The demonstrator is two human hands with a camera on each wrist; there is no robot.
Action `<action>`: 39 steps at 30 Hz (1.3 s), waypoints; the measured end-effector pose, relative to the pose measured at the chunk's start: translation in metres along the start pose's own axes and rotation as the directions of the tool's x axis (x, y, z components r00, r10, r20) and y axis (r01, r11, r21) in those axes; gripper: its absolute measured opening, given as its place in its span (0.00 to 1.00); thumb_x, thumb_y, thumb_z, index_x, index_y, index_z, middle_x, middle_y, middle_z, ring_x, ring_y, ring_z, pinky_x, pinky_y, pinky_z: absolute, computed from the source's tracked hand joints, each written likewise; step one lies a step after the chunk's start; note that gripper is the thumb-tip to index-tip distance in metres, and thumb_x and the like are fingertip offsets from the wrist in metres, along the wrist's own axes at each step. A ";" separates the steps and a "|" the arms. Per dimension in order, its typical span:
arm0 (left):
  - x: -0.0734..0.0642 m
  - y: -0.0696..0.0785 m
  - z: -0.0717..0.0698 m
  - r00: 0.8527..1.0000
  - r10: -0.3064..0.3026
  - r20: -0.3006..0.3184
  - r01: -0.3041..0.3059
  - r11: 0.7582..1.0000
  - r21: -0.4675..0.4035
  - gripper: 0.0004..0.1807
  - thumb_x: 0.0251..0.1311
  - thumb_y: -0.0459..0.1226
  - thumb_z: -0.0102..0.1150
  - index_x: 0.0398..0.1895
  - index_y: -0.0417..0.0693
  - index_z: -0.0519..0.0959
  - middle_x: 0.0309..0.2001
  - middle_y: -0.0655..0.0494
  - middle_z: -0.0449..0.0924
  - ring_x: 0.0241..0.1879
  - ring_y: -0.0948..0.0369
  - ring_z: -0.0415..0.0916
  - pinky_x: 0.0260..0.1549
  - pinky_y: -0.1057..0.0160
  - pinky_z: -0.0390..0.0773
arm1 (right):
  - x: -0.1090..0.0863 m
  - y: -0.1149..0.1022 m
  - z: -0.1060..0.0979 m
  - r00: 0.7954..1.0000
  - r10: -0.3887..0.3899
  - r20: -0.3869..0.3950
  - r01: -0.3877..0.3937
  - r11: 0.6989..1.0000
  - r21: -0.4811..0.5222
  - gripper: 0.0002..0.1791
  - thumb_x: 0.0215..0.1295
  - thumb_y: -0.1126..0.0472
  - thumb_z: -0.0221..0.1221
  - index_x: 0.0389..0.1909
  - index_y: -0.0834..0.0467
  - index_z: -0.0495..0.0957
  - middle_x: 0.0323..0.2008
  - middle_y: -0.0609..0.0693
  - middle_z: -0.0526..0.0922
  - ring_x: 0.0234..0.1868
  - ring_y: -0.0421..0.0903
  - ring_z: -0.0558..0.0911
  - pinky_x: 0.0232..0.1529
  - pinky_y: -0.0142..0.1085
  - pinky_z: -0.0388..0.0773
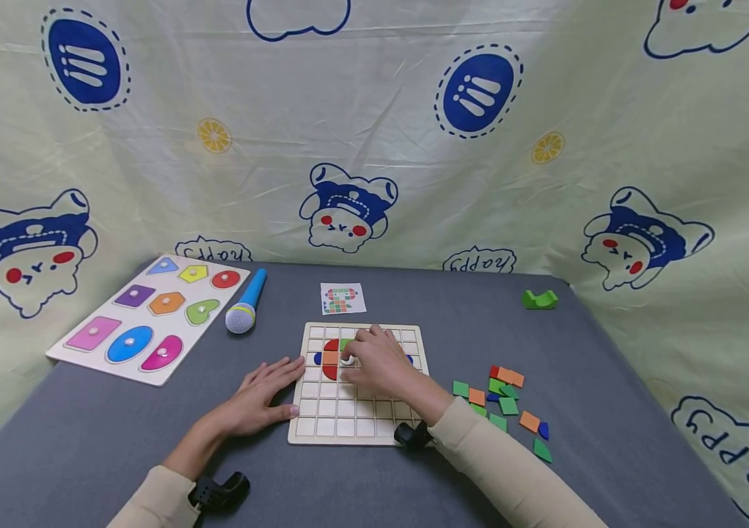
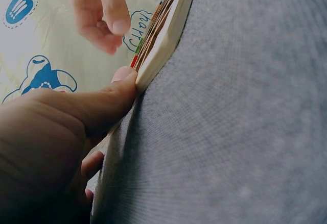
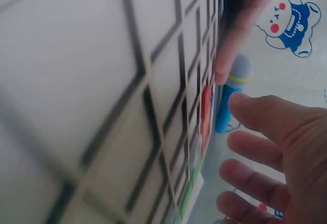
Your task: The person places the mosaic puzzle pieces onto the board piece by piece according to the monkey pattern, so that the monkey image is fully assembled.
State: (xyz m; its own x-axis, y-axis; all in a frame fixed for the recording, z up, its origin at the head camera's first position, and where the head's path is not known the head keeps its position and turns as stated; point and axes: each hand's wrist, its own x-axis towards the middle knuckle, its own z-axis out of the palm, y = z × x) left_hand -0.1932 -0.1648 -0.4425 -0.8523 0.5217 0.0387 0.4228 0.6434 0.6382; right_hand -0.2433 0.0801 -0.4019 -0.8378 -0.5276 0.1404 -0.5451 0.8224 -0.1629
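Note:
A square wooden grid board (image 1: pixel 318 434) lies on the table. Alongside its left edge is my left hand (image 1: pixel 251 402), fingers extended and touching the rim; the left wrist view shows its thumb (image 2: pixel 120 94) against the edge. Above the board's upper middle, my right hand (image 1: pixel 381 367) has its fingers loosely bent, and the right wrist view shows no piece between them. A small white piece (image 1: pixel 348 361) is by its fingertips in the head view. Red pieces (image 1: pixel 331 372), an orange piece (image 1: pixel 330 358) and a green piece (image 1: pixel 345 343) sit in cells; the hand hides some others.
Loose green, orange, red and blue pieces (image 1: pixel 508 405) are scattered right of the board. A pattern card (image 1: pixel 343 298) lies behind it. Left stand a toy microphone (image 1: pixel 246 302) and a shape puzzle board (image 1: pixel 110 304). A green curved block (image 1: pixel 539 299) is at the back right.

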 end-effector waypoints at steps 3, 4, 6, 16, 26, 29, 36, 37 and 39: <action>0.000 0.000 0.000 1.000 0.002 -0.001 -0.002 1.000 0.000 0.38 0.61 0.47 0.57 0.71 0.43 0.57 0.73 0.47 0.54 0.73 0.42 0.44 0.67 0.36 0.36 | -0.010 0.009 -0.006 1.000 0.003 -0.024 -0.002 1.000 0.031 0.11 0.54 0.51 0.66 0.37 0.49 0.84 0.37 0.46 0.79 0.41 0.45 0.70 0.44 0.40 0.67; 0.000 0.000 0.000 1.000 0.002 0.000 -0.002 1.000 -0.001 0.38 0.61 0.47 0.57 0.71 0.43 0.57 0.73 0.47 0.54 0.73 0.42 0.44 0.67 0.36 0.36 | -0.014 0.013 -0.008 1.000 0.004 -0.031 -0.003 0.999 0.040 0.11 0.54 0.51 0.66 0.38 0.50 0.84 0.37 0.46 0.79 0.41 0.44 0.70 0.43 0.40 0.66; 0.000 0.000 0.000 1.000 0.002 0.000 -0.002 1.000 -0.003 0.38 0.61 0.47 0.57 0.71 0.43 0.57 0.73 0.46 0.54 0.73 0.42 0.44 0.67 0.36 0.36 | -0.022 0.022 -0.013 0.999 0.011 -0.045 -0.010 0.999 0.041 0.12 0.54 0.50 0.67 0.38 0.50 0.84 0.37 0.45 0.78 0.41 0.44 0.69 0.43 0.41 0.66; 0.000 0.001 0.000 1.000 -0.021 0.008 0.021 1.000 -0.003 0.38 0.61 0.47 0.58 0.71 0.43 0.57 0.74 0.46 0.53 0.73 0.42 0.43 0.68 0.36 0.36 | -0.071 0.078 -0.029 0.991 0.077 -0.108 -0.081 0.996 -0.030 0.14 0.50 0.50 0.69 0.37 0.51 0.84 0.35 0.45 0.77 0.39 0.44 0.68 0.40 0.40 0.64; 0.001 0.001 0.000 1.000 -0.015 0.006 0.015 1.000 -0.004 0.38 0.61 0.46 0.58 0.71 0.43 0.57 0.73 0.46 0.54 0.73 0.42 0.44 0.67 0.36 0.36 | -0.115 0.122 -0.035 0.982 0.165 -0.092 -0.168 0.986 -0.024 0.11 0.53 0.52 0.68 0.36 0.51 0.83 0.36 0.45 0.77 0.38 0.44 0.68 0.39 0.42 0.64; 0.001 0.000 0.001 1.000 -0.021 0.009 0.021 1.000 0.000 0.38 0.61 0.47 0.58 0.71 0.44 0.57 0.74 0.47 0.54 0.74 0.42 0.43 0.67 0.36 0.36 | -0.126 0.127 -0.036 0.983 0.163 -0.085 -0.165 0.986 -0.017 0.10 0.53 0.53 0.68 0.35 0.51 0.83 0.35 0.45 0.77 0.36 0.42 0.67 0.38 0.40 0.63; 0.001 0.000 0.001 1.000 -0.017 0.005 0.017 1.000 -0.004 0.38 0.61 0.48 0.58 0.71 0.44 0.57 0.74 0.47 0.54 0.74 0.42 0.43 0.67 0.36 0.36 | -0.147 0.129 -0.036 0.977 0.203 -0.067 -0.207 0.977 -0.055 0.10 0.48 0.47 0.70 0.30 0.46 0.83 0.30 0.43 0.74 0.34 0.42 0.65 0.35 0.37 0.59; 0.001 0.000 0.001 1.000 -0.018 0.004 0.018 1.000 -0.002 0.38 0.61 0.48 0.58 0.71 0.44 0.57 0.74 0.47 0.54 0.74 0.42 0.43 0.67 0.36 0.36 | -0.150 0.129 -0.036 0.975 0.212 -0.063 -0.216 0.975 -0.061 0.11 0.47 0.47 0.70 0.29 0.46 0.83 0.30 0.42 0.74 0.35 0.42 0.65 0.35 0.37 0.59; 0.001 -0.001 0.001 1.000 -0.017 0.005 0.017 1.000 0.003 0.38 0.61 0.47 0.58 0.71 0.44 0.57 0.74 0.47 0.54 0.73 0.42 0.44 0.67 0.35 0.36 | -0.155 0.129 -0.035 0.972 0.229 -0.055 -0.232 0.970 -0.068 0.11 0.45 0.45 0.71 0.27 0.45 0.83 0.29 0.42 0.73 0.35 0.42 0.65 0.36 0.37 0.59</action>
State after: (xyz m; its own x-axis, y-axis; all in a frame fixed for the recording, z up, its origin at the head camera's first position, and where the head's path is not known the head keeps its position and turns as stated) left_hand -0.1943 -0.1642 -0.4436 -0.8579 0.5133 0.0241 0.4091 0.6539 0.6364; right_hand -0.1825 0.2753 -0.4102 -0.9374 -0.3130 0.1526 -0.3324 0.9349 -0.1245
